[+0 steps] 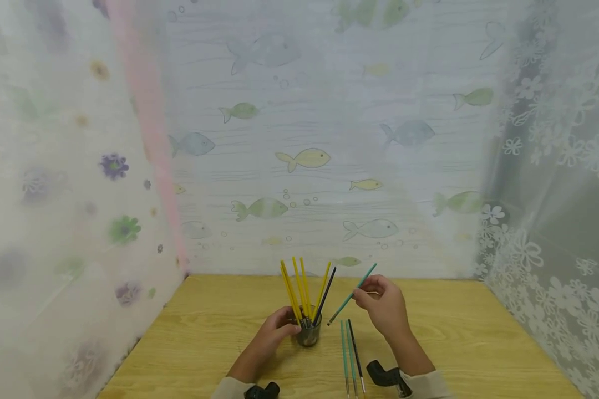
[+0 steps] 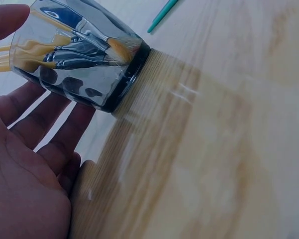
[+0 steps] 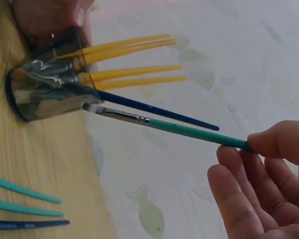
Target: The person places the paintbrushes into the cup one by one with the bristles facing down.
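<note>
My right hand [image 1: 386, 307] pinches a teal paintbrush [image 3: 189, 132] by its handle, between thumb and fingers. The brush slants with its bristle end down, close to the rim of a dark see-through glass [image 1: 309, 336]. Round the side of that glass, my left hand [image 1: 269, 337] holds on, the thumb near the rim and the fingers along the wall. Several yellow paintbrushes [image 1: 305, 288] and one dark blue paintbrush [image 1: 325, 295] stand in the glass, bristles down. In the left wrist view, their metal ferrules and an orange-brown bristle tip [image 2: 119, 51] show through the wall.
Two teal paintbrushes [image 1: 344, 349] and a dark blue one [image 3: 27, 225] lie side by side on the wooden table [image 1: 204, 310], right of the glass. Behind the table hangs a fish-print curtain [image 1: 309, 221]. Flower-patterned sheets [image 1: 80, 221] close off both sides.
</note>
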Motion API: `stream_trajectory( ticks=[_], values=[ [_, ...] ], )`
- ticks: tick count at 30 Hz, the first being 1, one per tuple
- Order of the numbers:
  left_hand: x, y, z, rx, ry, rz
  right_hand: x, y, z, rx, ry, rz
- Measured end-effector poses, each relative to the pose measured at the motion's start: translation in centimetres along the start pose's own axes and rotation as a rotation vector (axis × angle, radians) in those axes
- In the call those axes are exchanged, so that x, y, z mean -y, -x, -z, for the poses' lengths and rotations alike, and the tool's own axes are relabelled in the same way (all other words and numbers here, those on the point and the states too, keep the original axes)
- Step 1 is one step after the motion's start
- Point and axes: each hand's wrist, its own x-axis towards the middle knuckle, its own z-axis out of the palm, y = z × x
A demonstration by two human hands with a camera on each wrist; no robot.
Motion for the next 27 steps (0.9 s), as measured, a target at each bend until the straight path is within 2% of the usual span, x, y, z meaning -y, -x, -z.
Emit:
stream_trajectory(
  ticks=[8, 12, 27],
  values=[
    [0.1, 0.0, 0.0, -0.014, 0.011, 0.007, -0.1, 0.4, -1.6, 0.016, -0.074, 0.0],
    [0.1, -0.1, 0.0, -0.014, 0.001, 0.003, -0.2, 0.6, -2.2, 0.016, -0.074, 0.005],
    [-0.1, 0.0, -0.1, -0.004, 0.008, 0.0, 0.2, 0.9, -2.4, -0.021, -0.1, 0.071]
  ],
)
